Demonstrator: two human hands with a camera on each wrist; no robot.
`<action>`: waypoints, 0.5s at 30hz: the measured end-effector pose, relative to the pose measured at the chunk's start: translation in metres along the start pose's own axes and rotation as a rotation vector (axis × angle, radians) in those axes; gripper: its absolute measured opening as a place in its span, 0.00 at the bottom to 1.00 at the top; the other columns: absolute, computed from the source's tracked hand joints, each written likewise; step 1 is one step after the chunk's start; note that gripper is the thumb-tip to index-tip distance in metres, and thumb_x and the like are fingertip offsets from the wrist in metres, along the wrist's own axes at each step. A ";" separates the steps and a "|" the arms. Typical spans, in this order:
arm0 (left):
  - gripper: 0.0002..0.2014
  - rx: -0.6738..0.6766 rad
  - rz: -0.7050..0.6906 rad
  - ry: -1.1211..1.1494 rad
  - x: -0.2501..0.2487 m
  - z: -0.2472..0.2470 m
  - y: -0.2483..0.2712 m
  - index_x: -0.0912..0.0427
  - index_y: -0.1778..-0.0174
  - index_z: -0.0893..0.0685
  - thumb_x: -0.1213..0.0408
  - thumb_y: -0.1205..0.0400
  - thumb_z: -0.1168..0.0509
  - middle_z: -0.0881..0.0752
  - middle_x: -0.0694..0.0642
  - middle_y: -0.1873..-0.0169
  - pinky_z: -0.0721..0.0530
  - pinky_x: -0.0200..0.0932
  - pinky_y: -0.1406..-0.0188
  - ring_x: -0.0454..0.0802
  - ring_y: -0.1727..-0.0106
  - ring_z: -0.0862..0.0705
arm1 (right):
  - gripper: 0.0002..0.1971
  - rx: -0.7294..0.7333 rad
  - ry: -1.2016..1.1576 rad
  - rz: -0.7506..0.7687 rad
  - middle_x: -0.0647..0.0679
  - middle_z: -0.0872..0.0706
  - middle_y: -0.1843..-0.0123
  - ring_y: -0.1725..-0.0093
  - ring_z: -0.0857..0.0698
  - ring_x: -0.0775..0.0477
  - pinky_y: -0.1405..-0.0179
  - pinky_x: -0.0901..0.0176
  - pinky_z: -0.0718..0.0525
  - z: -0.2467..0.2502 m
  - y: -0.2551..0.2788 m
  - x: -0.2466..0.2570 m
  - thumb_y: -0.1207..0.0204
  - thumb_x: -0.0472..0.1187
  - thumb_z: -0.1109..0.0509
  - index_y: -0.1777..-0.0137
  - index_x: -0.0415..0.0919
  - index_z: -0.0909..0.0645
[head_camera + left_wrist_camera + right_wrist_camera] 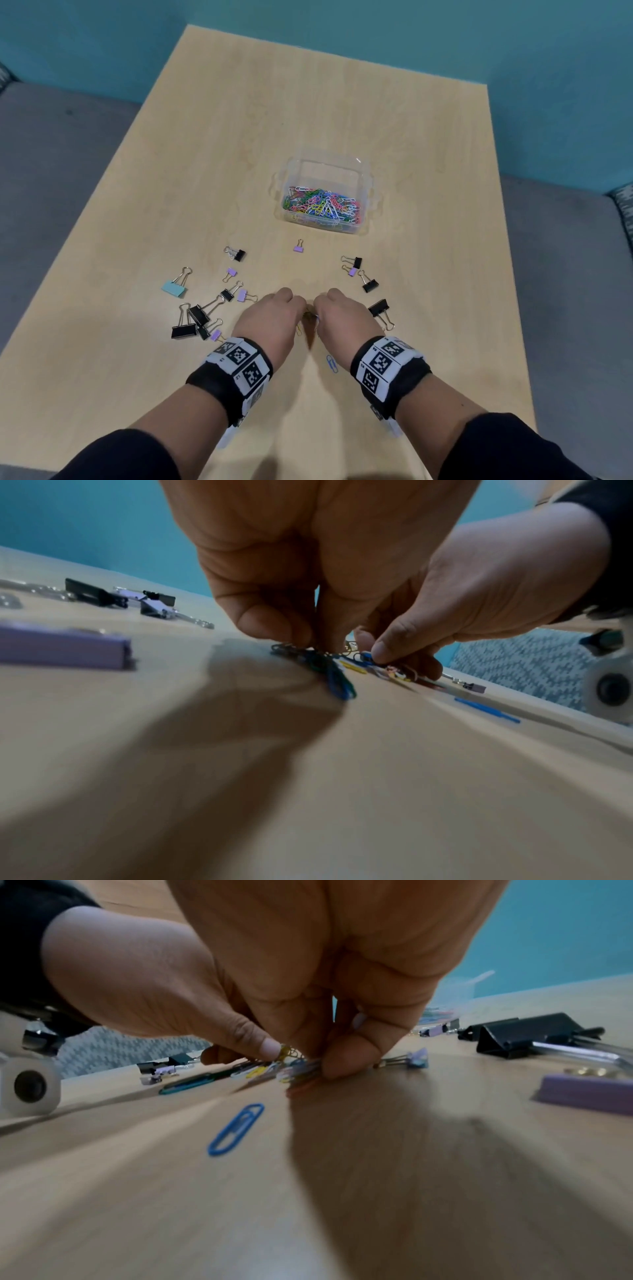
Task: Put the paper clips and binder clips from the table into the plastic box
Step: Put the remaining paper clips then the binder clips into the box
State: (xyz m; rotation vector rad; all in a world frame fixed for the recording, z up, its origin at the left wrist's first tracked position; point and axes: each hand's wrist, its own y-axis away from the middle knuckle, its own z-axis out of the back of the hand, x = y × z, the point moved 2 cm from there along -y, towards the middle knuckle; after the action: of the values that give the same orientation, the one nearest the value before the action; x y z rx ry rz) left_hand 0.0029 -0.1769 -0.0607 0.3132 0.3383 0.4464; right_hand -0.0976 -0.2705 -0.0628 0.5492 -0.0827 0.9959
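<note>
A clear plastic box (pixel 325 160) stands mid-table with several coloured paper clips (pixel 322 205) inside. Both hands are down on a small pile of paper clips (pixel 310 317) at the table's near middle. In the left wrist view my left hand (pixel 301 639) pinches dark green and blue clips (pixel 329 669) against the wood. My right hand (pixel 329 1053) pinches a bunch of mixed-colour clips (pixel 298 1069). In the head view the left hand (pixel 274 315) and right hand (pixel 342 315) sit knuckles up, fingertips hidden. A single blue paper clip (pixel 331 364) lies just behind them.
Binder clips lie scattered on the wooden table (pixel 239 137): a teal one (pixel 174 287) and a black cluster (pixel 191 322) to the left, a purple one (pixel 298 248) before the box, black ones (pixel 370 285) (pixel 378 307) to the right. Grey floor surrounds the table.
</note>
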 end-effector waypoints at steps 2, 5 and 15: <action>0.10 0.005 0.029 0.021 0.001 0.003 -0.002 0.51 0.61 0.34 0.68 0.19 0.42 0.35 0.49 0.64 0.39 0.42 0.74 0.50 0.68 0.33 | 0.08 -0.001 -0.063 -0.018 0.49 0.30 0.59 0.68 0.32 0.43 0.70 0.54 0.35 0.002 -0.002 -0.002 0.28 0.29 0.38 0.60 0.43 0.30; 0.09 0.009 0.116 0.251 0.009 0.007 -0.005 0.54 0.62 0.27 0.59 0.16 0.43 0.26 0.48 0.63 0.30 0.42 0.69 0.50 0.65 0.24 | 0.06 0.046 -0.218 -0.069 0.49 0.24 0.60 0.64 0.22 0.43 0.67 0.54 0.27 0.007 -0.003 -0.011 0.29 0.32 0.40 0.63 0.42 0.27; 0.07 -0.082 0.089 0.716 0.032 0.095 -0.061 0.55 0.68 0.17 0.65 0.24 0.28 0.21 0.45 0.78 0.31 0.39 0.72 0.42 0.76 0.27 | 0.10 0.002 -0.946 -0.248 0.41 0.19 0.76 0.80 0.20 0.47 0.73 0.49 0.22 0.099 -0.043 -0.034 0.29 0.28 0.35 0.67 0.43 0.20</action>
State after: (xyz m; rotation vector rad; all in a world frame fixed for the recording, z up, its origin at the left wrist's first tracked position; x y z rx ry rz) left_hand 0.0887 -0.2347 -0.0061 0.0765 1.0038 0.6525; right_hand -0.0636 -0.3617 -0.0050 0.9699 -0.8331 0.4275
